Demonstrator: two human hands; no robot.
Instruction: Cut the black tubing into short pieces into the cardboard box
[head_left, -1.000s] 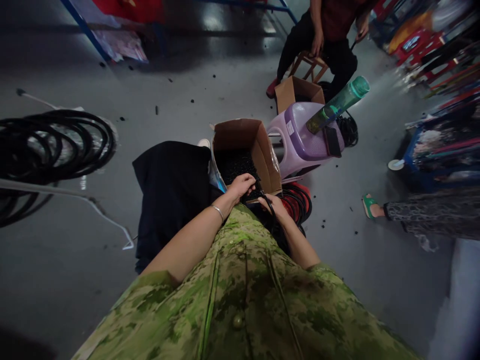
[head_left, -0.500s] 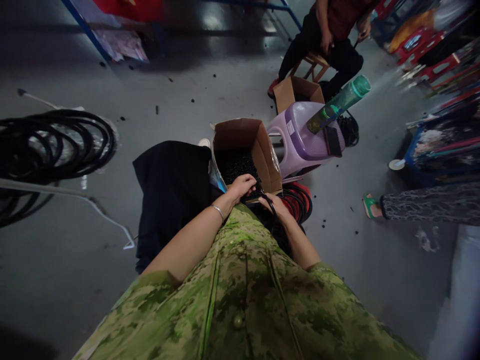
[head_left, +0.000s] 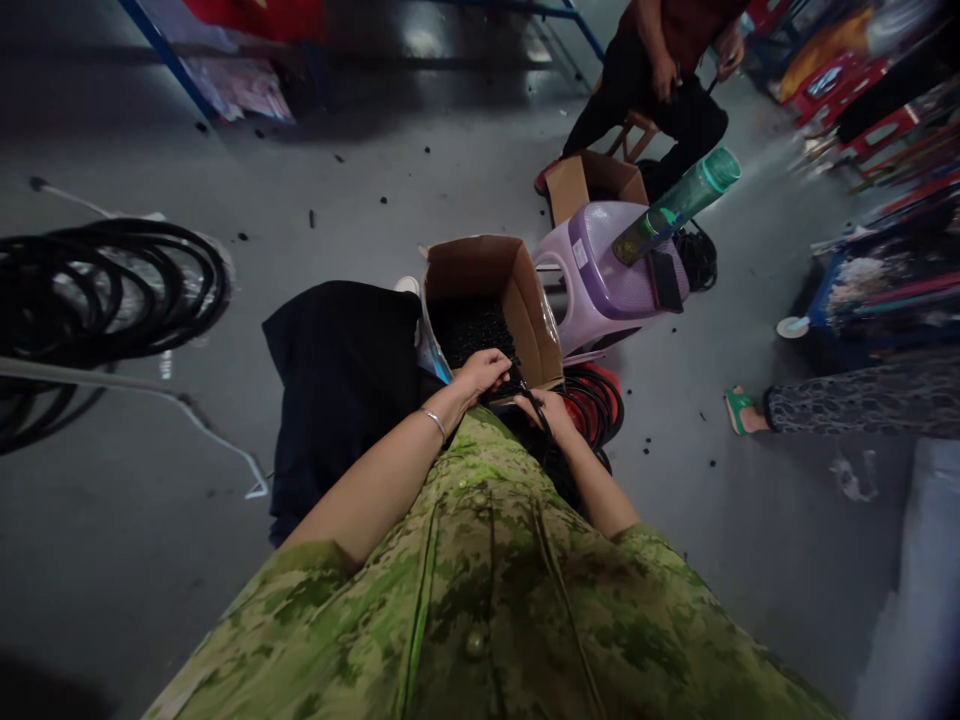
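Note:
My left hand (head_left: pixel 484 371) is closed over a small black part at the near rim of an open cardboard box (head_left: pixel 534 312) that holds several small black pieces (head_left: pixel 472 328). Just to its right, my right hand (head_left: pixel 553 410) grips a black cable (head_left: pixel 536 402) that loops down toward my lap. The two hands nearly touch at the cable's end. A silver bracelet sits on my left wrist. My green camouflage top fills the lower frame.
A purple plastic stool (head_left: pixel 607 275) with a green bottle (head_left: pixel 679 207) and a phone stands right of the box. Black cable coils (head_left: pixel 112 290) lie at left, red-and-black coils (head_left: pixel 596 400) by my right hand. A seated person (head_left: pixel 660 70) works behind; another person's foot (head_left: pixel 739 408) is at right.
My hands stay at the box rim with barely any shift. The seated person behind moved their hands, and the foot at right shifted slightly.

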